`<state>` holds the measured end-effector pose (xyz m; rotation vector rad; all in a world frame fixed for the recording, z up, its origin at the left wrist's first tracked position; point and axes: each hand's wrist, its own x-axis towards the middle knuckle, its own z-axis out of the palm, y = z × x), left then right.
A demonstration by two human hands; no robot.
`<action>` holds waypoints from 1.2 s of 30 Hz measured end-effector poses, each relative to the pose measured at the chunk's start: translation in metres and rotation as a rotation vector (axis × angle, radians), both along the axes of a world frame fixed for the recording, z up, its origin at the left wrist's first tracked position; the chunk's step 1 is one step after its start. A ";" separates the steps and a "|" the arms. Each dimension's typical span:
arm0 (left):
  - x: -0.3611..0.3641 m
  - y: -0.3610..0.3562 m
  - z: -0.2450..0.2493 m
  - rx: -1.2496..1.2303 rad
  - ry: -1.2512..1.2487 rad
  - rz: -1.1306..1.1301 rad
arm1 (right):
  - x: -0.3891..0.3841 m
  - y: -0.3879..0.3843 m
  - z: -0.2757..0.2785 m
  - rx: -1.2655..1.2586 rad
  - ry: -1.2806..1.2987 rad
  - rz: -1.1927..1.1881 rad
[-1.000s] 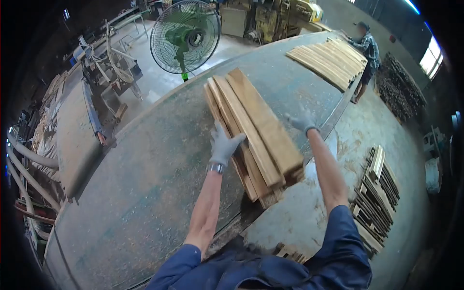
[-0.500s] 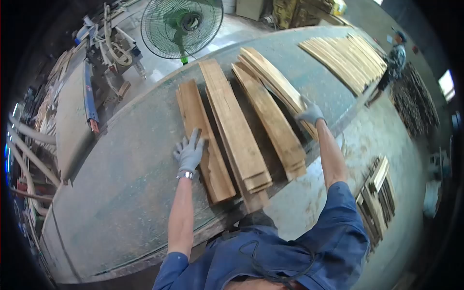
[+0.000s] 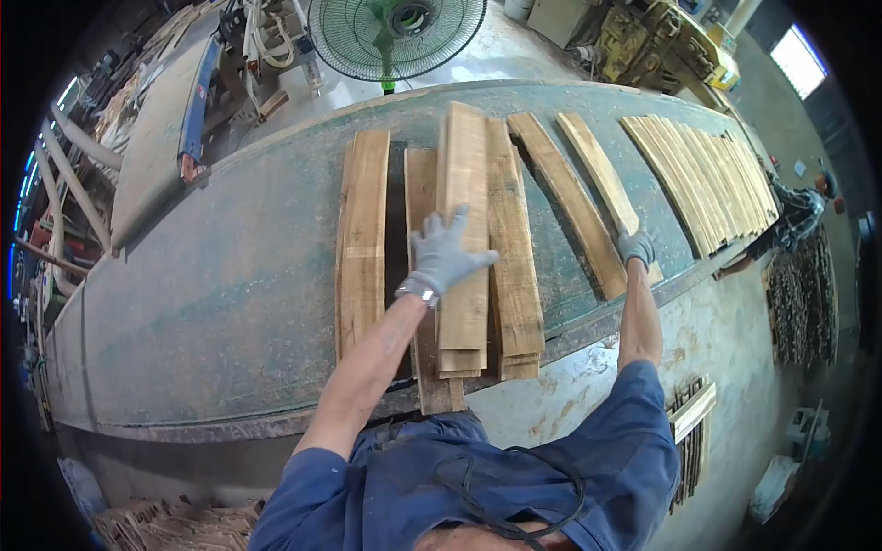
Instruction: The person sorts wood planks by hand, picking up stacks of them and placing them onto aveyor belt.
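Note:
My left hand point(image 3: 446, 254), in a grey glove, lies spread on top of a stack of wooden boards point(image 3: 467, 165) near the middle of the table. Its fingers are apart, gripping nothing. To its left lies another stack of boards point(image 3: 364, 202), and close on its right a third point(image 3: 517, 266). My right hand point(image 3: 638, 246), also gloved, is closed around the near part of a narrow pale board point(image 3: 595, 165); its fingertips are partly hidden. Between that board and the third stack, a single browner board point(image 3: 574, 211) rests at a slant.
A row of pale boards point(image 3: 703, 184) lies side by side at the table's right end, where another person point(image 3: 804, 216) stands. A green fan point(image 3: 390, 37) is behind the worn green table point(image 3: 248, 266). More wood point(image 3: 691, 418) is stacked on the floor at right.
My left hand has moved right, from the leftmost stack onto the middle one. The boards by my right hand now lie spread apart instead of piled. The view has turned.

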<state>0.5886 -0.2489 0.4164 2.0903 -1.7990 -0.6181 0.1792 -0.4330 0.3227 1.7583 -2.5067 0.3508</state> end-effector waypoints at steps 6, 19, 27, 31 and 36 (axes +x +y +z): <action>-0.069 -0.026 -0.023 0.072 -0.004 0.041 | 0.146 0.061 0.021 -0.104 -0.610 0.837; -0.027 -0.037 -0.084 -0.169 -0.110 -0.287 | 0.144 0.074 0.027 -0.061 -0.410 0.600; 0.034 -0.018 -0.086 -0.231 -0.447 -0.136 | 0.126 0.065 0.023 -0.164 -0.306 0.672; 0.045 -0.028 -0.088 -0.135 -0.502 -0.044 | 0.131 0.071 0.033 -0.102 -0.122 0.744; -0.044 -0.052 -0.022 -0.179 -0.014 -0.016 | 0.180 0.112 0.051 -0.056 0.081 0.617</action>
